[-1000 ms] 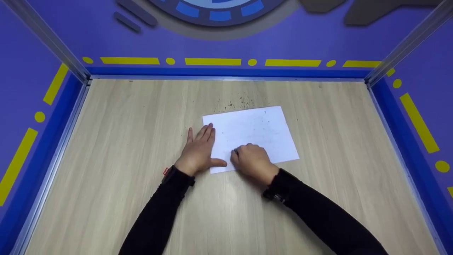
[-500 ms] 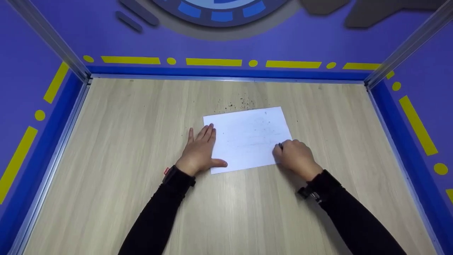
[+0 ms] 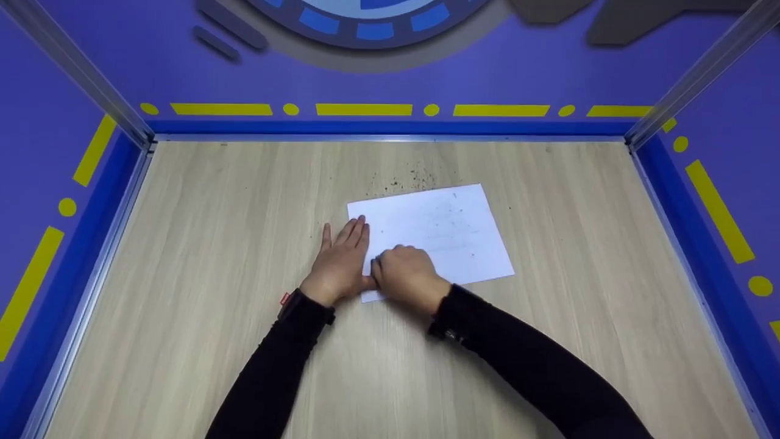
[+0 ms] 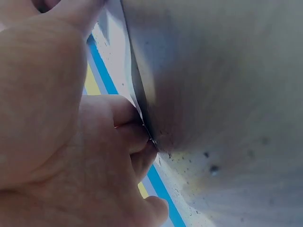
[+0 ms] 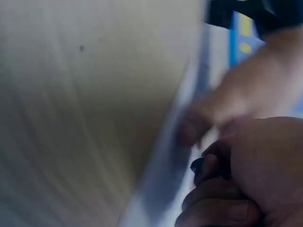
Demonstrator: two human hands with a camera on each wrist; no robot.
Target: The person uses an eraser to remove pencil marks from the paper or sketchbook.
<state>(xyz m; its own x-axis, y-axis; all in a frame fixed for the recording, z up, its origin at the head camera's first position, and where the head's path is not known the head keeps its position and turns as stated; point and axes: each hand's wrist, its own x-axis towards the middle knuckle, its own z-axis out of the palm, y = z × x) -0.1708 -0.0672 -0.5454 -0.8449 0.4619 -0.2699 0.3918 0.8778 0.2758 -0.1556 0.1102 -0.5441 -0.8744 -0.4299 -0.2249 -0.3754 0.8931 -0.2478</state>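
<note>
A white sheet of paper (image 3: 457,244) with faint grey marks lies slightly turned on the wooden table. My left hand (image 3: 338,268) rests flat on its left edge, fingers spread. Curled into a fist, my right hand (image 3: 405,274) is over the lower left of the sheet, right beside the left thumb and partly covering it. In the right wrist view a dark tip of a small black eraser (image 5: 196,164) pokes out between thumb and fingers; the rest is hidden in the grip. The left wrist view shows the left fingers (image 4: 142,161) at the paper's edge.
Dark crumbs (image 3: 420,177) are scattered on the table (image 3: 201,274) just beyond the paper's top edge, with a few specks on the sheet. Blue-purple panels (image 3: 365,85) with yellow marks enclose the table at the back and both sides, along metal rails.
My right hand has swept right to the sheet's right edge, then back left to the left thumb, still gripping the eraser. The left hand and paper have stayed in place.
</note>
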